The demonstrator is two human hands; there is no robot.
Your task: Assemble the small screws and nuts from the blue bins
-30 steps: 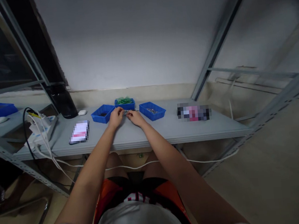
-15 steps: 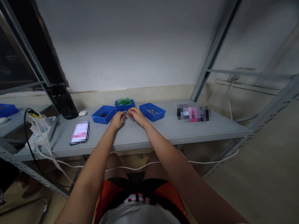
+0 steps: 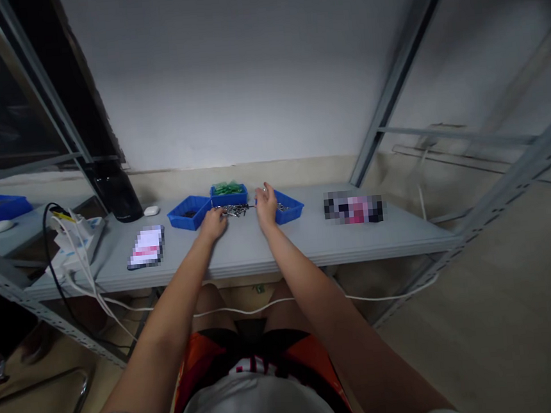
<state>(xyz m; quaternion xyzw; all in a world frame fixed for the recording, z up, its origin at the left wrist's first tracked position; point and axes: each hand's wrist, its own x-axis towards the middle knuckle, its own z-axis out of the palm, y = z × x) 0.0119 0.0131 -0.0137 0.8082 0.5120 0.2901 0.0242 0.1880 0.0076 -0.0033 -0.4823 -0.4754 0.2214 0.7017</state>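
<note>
Shiny metal parts [image 3: 236, 210] heaped on grey worktop [image 3: 241, 249], left hand [image 3: 214, 224] at their nine o'clock, right hand [image 3: 266, 207] at three, part-hiding angular blue bin [image 3: 292, 215], cannot tell either grip's closure

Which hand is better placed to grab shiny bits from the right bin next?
Probably the right hand: it overlaps the right bin in view, while the left hand is farther off, at the metal pile.

I can read no words or numbers: the print on the black bottle [image 3: 119, 196] is too small, the phone [image 3: 146, 245] screen is pixelated, and the lettering [image 3: 253, 364] on my clothing is partly hidden.
</note>
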